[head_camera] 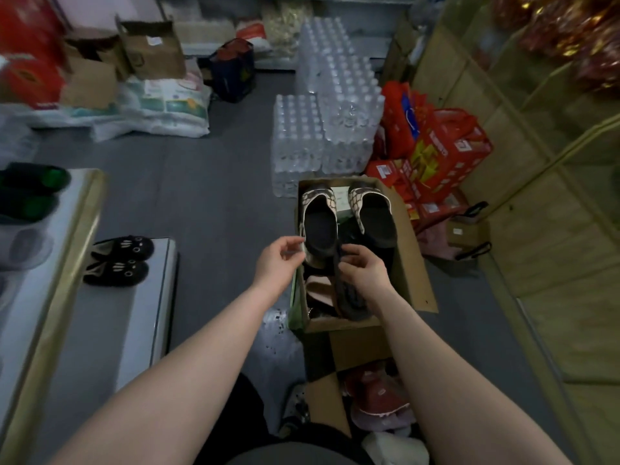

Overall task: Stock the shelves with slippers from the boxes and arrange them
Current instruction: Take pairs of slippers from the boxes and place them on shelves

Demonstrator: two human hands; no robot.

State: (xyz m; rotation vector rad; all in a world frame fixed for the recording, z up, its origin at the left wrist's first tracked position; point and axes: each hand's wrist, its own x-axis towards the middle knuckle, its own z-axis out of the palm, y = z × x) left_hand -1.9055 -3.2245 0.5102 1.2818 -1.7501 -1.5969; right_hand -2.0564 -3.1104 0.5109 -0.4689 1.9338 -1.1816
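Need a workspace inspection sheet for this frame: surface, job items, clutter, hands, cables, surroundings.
Surface: grey floor; low shelf at left.
Job's things: open cardboard box holds checked slippers; nearer box holds pink slippers; black cat-face slippers on the low shelf.
Clutter: bottled water packs, red gift boxes.
Grippers: left hand pinches one checked slipper's heel; right hand grips dark slipper.
Cables: nothing seen.
Surroundings: wooden shelving at right; cartons and white sacks at back.

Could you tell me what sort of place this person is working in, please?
Probably a shop's stockroom: stacked packs of bottled water, red gift cartons, and an open cardboard box of slippers.
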